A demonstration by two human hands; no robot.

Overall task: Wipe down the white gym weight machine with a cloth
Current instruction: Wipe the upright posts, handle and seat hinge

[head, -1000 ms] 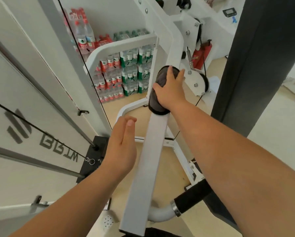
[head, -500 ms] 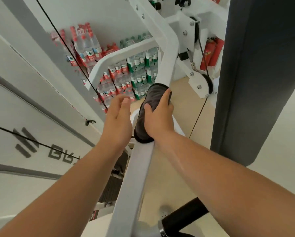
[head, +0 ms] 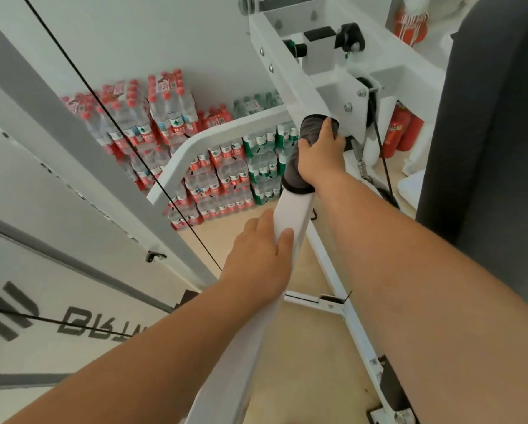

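Note:
A white square-tube arm (head: pixel 291 215) of the gym weight machine runs from the bottom middle up to the machine's pivot block (head: pixel 345 90). A dark grey cloth (head: pixel 310 133) is wrapped over the arm high up. My right hand (head: pixel 320 154) grips the cloth and the arm together, fingers curled over the far side. Lower down, my left hand (head: pixel 261 255) holds the bare arm, thumb on its top face and fingers round its left side.
Stacked packs of bottled water (head: pixel 219 166) stand on the floor behind the machine. A black cable (head: pixel 128 142) crosses diagonally at the left, in front of a white panel (head: pixel 57 270) with grey lettering. Red fire extinguishers (head: pixel 400 133) and a dark post (head: pixel 486 148) are at the right.
My right hand has slid the cloth further up the arm toward the pivot. My left hand, which hovered beside the arm, now grips it.

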